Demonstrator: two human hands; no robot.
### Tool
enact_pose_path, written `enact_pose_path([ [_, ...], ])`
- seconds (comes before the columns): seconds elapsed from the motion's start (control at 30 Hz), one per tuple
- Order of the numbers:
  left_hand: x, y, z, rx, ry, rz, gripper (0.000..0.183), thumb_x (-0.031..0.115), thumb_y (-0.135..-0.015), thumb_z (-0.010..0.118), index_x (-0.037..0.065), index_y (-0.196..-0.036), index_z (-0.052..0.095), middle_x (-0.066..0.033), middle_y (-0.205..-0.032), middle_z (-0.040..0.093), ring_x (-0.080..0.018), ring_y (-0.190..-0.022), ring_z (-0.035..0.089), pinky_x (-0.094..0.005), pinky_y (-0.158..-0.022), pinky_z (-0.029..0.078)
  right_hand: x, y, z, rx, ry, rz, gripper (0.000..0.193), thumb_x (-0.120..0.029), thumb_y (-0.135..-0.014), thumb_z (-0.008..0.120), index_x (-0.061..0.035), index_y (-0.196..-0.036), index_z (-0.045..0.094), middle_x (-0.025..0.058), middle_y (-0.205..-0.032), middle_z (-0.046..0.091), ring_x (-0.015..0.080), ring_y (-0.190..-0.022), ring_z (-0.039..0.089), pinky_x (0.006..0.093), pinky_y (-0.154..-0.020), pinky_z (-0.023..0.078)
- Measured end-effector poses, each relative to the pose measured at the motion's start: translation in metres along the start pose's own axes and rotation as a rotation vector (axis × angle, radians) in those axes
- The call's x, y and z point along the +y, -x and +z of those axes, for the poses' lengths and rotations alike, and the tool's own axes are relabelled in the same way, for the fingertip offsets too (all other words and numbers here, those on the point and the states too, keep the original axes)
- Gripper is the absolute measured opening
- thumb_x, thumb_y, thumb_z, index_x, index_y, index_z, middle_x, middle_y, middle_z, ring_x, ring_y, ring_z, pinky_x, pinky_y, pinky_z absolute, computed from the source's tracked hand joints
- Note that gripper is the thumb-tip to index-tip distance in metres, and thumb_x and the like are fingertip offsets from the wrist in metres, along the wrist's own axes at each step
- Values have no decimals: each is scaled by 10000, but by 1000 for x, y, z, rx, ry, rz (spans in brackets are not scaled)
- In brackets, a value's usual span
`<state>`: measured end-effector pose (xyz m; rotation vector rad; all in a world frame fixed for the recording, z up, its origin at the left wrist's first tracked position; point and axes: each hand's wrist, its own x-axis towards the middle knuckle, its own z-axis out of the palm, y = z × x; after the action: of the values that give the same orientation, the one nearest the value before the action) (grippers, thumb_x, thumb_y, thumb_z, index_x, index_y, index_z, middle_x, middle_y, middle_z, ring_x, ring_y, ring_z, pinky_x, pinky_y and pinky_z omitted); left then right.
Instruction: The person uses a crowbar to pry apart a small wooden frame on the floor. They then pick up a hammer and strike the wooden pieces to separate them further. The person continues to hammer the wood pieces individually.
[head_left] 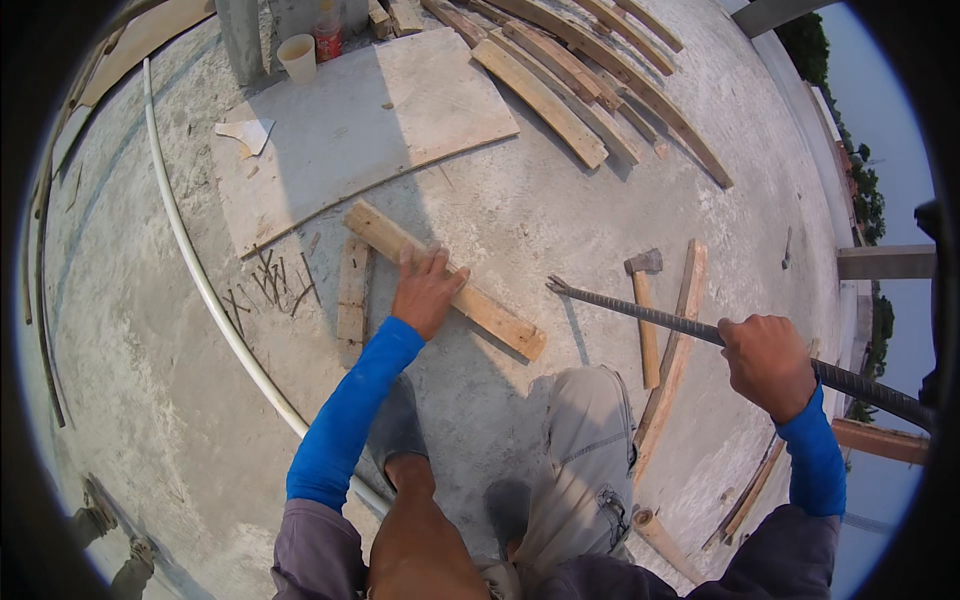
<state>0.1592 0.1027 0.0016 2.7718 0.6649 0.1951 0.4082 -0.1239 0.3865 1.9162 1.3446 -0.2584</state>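
Your left hand (428,290) lies flat and open on the wooden plank (445,280) on the concrete floor (520,220). Your right hand (768,365) is clamped around the steel bar (640,312), whose forked tip has not yet reached the plank.

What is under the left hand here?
The left hand presses flat on a short wooden plank lying on the concrete floor. The strip of plank beneath the palm is covered.
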Motion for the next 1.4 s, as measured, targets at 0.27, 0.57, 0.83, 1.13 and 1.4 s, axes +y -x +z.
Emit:
enact_pose_path([
  [0.27,11,-11,5,-15,-20,38,443,76,-993,624,236,-1400,692,-171,-1490,576,-330,-1509,452,-678,-1268,218,-4,-8,-14,-41,47,18,70,-82,-904,735,-20,-935,728,173,-747,701,344,-754,730,450,-727,562],
  [0.57,59,-16,29,28,117,143,334,122,-988,647,151,-1302,757,-178,-1366,634,-347,-1436,510,-695,-1243,243,-7,-19,-23,-41,52,4,117,-89,-895,768,-3,-959,723,205,-770,702,386,-778,720,482,-749,558],
  [0.83,58,7,49,-1,149,116,347,73,-960,660,109,-1291,759,-186,-1316,638,-341,-1371,533,-687,-1211,274,-3,-25,-19,39,68,-8,142,-59,-851,787,-8,-924,677,225,-762,680,427,-806,699,519,-765,543],
  [1.13,53,9,41,9,46,116,354,83,-955,675,114,-1300,747,-193,-1317,624,-364,-1412,507,-647,-1251,272,-2,-29,-21,10,122,6,141,-55,-868,777,-5,-948,673,233,-794,685,440,-843,694,531,-814,537],
  [1.4,38,30,13,180,196,-133,542,80,-947,688,105,-1481,595,-268,-1477,496,-460,-1434,440,-612,-1230,320,-6,-27,-20,51,116,-20,158,-49,-881,772,-5,-1009,691,230,-811,687,424,-855,695,525,-825,532],
])
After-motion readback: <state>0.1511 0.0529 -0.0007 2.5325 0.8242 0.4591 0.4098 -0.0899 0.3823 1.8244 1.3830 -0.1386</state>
